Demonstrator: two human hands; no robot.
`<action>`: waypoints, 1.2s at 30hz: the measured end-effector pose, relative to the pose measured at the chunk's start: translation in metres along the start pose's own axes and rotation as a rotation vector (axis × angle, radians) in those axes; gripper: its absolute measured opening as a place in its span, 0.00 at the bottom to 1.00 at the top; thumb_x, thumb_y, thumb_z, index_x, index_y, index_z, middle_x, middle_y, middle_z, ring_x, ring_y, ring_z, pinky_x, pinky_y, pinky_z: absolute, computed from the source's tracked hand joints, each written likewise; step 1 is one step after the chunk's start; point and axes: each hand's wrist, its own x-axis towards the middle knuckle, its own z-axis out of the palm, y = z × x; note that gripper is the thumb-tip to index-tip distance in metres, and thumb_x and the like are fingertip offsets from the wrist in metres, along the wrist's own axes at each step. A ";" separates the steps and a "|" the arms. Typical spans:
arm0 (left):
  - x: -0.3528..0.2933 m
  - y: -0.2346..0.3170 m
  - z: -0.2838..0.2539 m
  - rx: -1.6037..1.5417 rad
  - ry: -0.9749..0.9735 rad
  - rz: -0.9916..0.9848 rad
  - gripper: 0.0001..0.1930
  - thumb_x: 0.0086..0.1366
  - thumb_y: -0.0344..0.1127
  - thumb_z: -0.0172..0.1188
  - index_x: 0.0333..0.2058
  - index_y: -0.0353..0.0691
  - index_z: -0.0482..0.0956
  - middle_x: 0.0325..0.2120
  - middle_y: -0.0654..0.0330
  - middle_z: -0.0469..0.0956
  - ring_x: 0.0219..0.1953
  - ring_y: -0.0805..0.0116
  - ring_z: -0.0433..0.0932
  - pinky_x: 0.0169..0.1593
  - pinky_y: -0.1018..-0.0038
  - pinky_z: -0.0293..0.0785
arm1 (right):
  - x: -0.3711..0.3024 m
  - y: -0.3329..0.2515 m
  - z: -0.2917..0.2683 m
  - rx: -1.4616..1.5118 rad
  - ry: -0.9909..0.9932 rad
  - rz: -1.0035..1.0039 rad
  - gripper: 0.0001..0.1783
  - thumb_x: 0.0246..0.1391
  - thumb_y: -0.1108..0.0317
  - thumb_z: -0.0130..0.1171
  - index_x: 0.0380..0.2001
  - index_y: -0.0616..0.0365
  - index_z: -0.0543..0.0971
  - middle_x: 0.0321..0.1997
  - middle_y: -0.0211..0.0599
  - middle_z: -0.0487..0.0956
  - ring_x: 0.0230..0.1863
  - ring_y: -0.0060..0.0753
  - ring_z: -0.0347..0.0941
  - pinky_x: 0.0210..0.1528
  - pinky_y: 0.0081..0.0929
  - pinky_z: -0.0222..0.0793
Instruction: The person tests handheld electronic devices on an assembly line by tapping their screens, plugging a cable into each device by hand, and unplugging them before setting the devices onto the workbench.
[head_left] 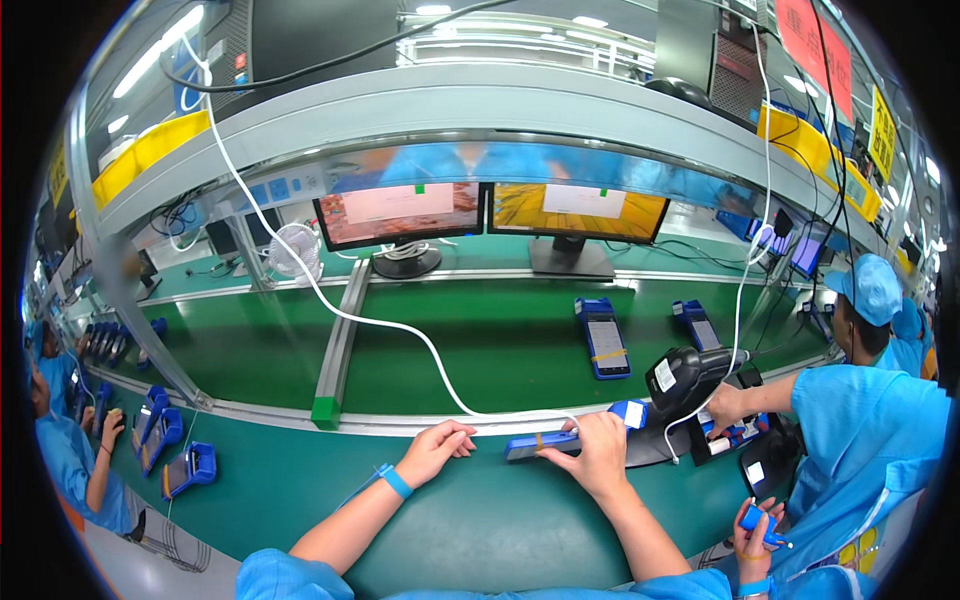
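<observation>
My right hand (pixel 598 455) grips a blue handheld terminal (pixel 525 447) with a yellow band around it, tilted on edge above the green bench. Just beyond those fingers a blue block with a white label (pixel 630 413) shows; whether it belongs to the same terminal I cannot tell. My left hand (pixel 435 452) is beside the terminal's left end, empty, its fingers loosely bent and slightly apart. A blue wrist strap (pixel 395 481) circles the left wrist. A white cable (pixel 430 350) hangs from above and runs behind both hands to the right hand's fingertips.
Two more terminals (pixel 604 340) (pixel 697 326) lie on the green belt behind a metal rail. A black scanner (pixel 685 380) stands to the right, near a co-worker's arm (pixel 770 398). Several terminals (pixel 190 470) rest at the left. Two monitors (pixel 400 215) (pixel 575 212) stand behind.
</observation>
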 end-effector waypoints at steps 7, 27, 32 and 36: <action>-0.004 -0.005 -0.006 -0.048 -0.032 0.022 0.13 0.77 0.34 0.48 0.50 0.34 0.78 0.38 0.59 0.81 0.40 0.72 0.80 0.47 0.75 0.77 | -0.006 0.004 -0.003 0.012 0.015 0.106 0.28 0.34 0.53 0.80 0.36 0.53 0.78 0.35 0.30 0.78 0.40 0.42 0.72 0.49 0.39 0.62; 0.023 0.020 -0.007 -0.096 0.097 -0.023 0.13 0.74 0.39 0.54 0.48 0.35 0.77 0.36 0.60 0.80 0.36 0.74 0.78 0.41 0.79 0.74 | -0.013 -0.010 0.028 0.117 -0.029 -0.089 0.30 0.34 0.52 0.79 0.39 0.55 0.78 0.37 0.34 0.77 0.42 0.41 0.74 0.50 0.40 0.65; 0.110 0.042 0.029 0.290 0.008 0.214 0.16 0.72 0.38 0.56 0.53 0.37 0.77 0.44 0.54 0.78 0.46 0.66 0.77 0.51 0.72 0.74 | -0.018 -0.011 0.025 0.209 -0.038 -0.059 0.45 0.34 0.45 0.79 0.54 0.55 0.75 0.47 0.38 0.79 0.53 0.47 0.74 0.69 0.54 0.58; 0.192 0.052 0.082 0.835 -0.005 0.578 0.20 0.68 0.42 0.60 0.56 0.44 0.76 0.60 0.42 0.68 0.62 0.44 0.68 0.64 0.55 0.64 | -0.020 -0.012 0.021 0.225 -0.041 -0.063 0.46 0.36 0.43 0.77 0.57 0.55 0.74 0.48 0.37 0.79 0.54 0.44 0.74 0.71 0.53 0.57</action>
